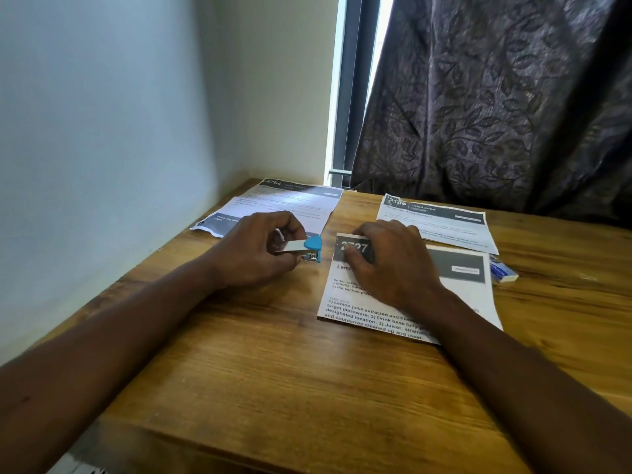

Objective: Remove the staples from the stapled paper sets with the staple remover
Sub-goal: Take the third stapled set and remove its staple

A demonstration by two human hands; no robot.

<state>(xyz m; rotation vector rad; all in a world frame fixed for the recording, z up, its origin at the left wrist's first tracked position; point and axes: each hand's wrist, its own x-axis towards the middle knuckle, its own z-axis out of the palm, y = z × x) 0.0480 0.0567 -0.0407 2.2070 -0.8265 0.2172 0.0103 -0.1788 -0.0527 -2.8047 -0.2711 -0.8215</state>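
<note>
My left hand (pixel 254 249) grips a small blue and silver staple remover (pixel 306 248), its blue tip pointing right, just left of a printed paper set (pixel 386 318) headed with a dark banner. The fingers of my right hand (pixel 390 260) press flat on that set's top left corner, covering part of the banner number. The tool's tip is a short gap from the paper's left edge. No staple is visible; the corner lies under my fingers.
A wooden table (pixel 273 364) stands against a white wall on the left. More printed sheets (pixel 290 205) lie at the back left, another set (pixel 441 222) at the back right. A small blue and white box (pixel 502 270) sits right of the papers. A dark curtain (pixel 496 97) hangs behind.
</note>
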